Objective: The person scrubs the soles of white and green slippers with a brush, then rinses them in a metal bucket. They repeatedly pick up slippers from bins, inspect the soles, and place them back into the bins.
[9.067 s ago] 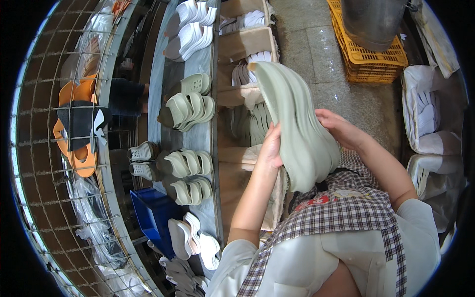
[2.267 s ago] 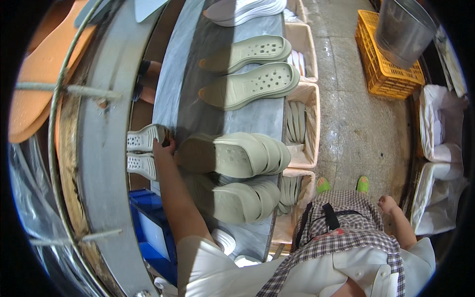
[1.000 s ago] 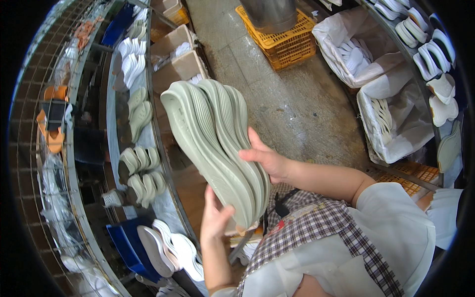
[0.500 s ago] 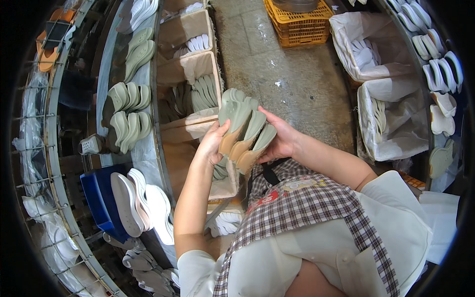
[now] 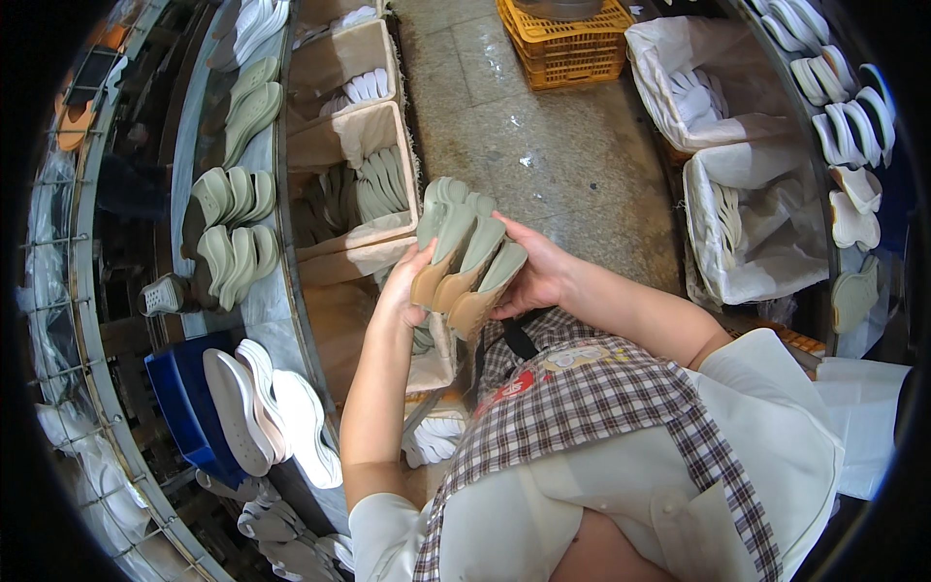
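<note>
A bunch of sage-green shoe soles with tan lower ends is held up in front of my apron, between both hands. My left hand is closed round the bunch's left side, thumb against the outermost sole. On the opposite side, my right hand grips the soles, with some of its fingers hidden behind them. The soles stand slanted side by side, their tan ends toward me. Just beyond my left hand is a cloth-lined bin with more green soles standing in it.
On the left, a grey bench carries green sole groups, white soles and a blue tray. Right of the wet floor stand white-lined bins and a rack of soles. A yellow crate sits at the far end.
The bunch of soles has shifted slightly left and tilted a little, showing more of its tan ends. Both hands keep their hold. The surroundings have slid left in view.
</note>
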Available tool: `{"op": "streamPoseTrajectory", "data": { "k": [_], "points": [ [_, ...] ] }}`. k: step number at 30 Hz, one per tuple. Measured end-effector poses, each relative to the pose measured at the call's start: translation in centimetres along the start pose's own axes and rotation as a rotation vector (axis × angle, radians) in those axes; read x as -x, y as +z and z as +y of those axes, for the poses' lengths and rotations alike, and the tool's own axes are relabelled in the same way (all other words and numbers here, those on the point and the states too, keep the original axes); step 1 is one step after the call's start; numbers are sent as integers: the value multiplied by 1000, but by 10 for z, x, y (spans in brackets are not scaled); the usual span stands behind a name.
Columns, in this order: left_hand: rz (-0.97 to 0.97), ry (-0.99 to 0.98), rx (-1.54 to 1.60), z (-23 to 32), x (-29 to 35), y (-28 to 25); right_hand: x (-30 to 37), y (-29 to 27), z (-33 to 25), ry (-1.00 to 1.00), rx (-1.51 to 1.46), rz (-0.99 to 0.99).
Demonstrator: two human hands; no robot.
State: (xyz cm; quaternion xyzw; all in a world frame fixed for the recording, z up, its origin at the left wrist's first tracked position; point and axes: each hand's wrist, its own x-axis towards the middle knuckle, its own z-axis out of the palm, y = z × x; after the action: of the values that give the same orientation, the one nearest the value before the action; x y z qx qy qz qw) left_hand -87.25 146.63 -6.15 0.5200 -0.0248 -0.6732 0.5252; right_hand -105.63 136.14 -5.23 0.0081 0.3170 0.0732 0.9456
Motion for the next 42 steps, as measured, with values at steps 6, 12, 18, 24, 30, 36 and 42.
{"op": "streamPoseTrajectory", "data": {
  "k": [6,12,18,24,30,36,42],
  "points": [
    [22,12,5,-4,-3,4,4,0,-4,-4,22,48],
    [16,6,24,-3,-5,7,6,0,-7,5,15,65],
    [67,80,-32,0,0,19,2,-3,-9,-57,91,-45],
    [-10,316,-43,11,2,20,1,10,-23,-572,500,-136],
    [77,359,-32,15,10,25,6,19,-42,-1132,1322,104],
    [-89,491,-63,8,50,55,25,22,-66,-1373,1783,-163],
    [-2,397,104,17,30,52,31,34,-47,-674,775,-224]
  ]
}}
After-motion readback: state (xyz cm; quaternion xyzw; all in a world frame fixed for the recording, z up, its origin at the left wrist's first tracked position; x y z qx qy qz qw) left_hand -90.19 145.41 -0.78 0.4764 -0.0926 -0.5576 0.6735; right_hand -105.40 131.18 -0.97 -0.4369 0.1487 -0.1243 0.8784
